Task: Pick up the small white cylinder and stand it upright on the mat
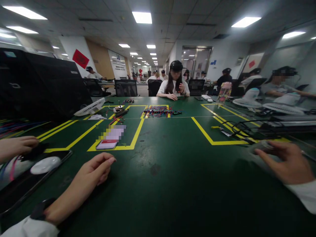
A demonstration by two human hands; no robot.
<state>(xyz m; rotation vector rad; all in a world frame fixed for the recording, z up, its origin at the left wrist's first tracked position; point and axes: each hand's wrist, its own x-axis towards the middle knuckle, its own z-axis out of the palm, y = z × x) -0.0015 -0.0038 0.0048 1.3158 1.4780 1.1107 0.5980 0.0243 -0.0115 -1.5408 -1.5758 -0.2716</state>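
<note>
My left hand (90, 172) rests on the green table with its fingers curled together and the thumb along the index finger; nothing shows in it. It lies nearest to a phone (107, 144) inside a yellow-taped outline and a dark tray (18, 194) bearing a white computer mouse (46, 164). At the right, my right hand (290, 161) grips a small grey block-like object (263, 148) between thumb and fingers. Motion blurs that object, so its exact kind is unclear. Black cables (243, 128) lie just beyond it.
Another person's hand (19, 146) reaches in at the left. A bundle of coloured wires with small boards (159, 111) lies mid-table, a small motor (118, 108) left of it. White fans (249, 98) and a bottle (224, 93) stand far right. A co-worker (174, 82) sits opposite.
</note>
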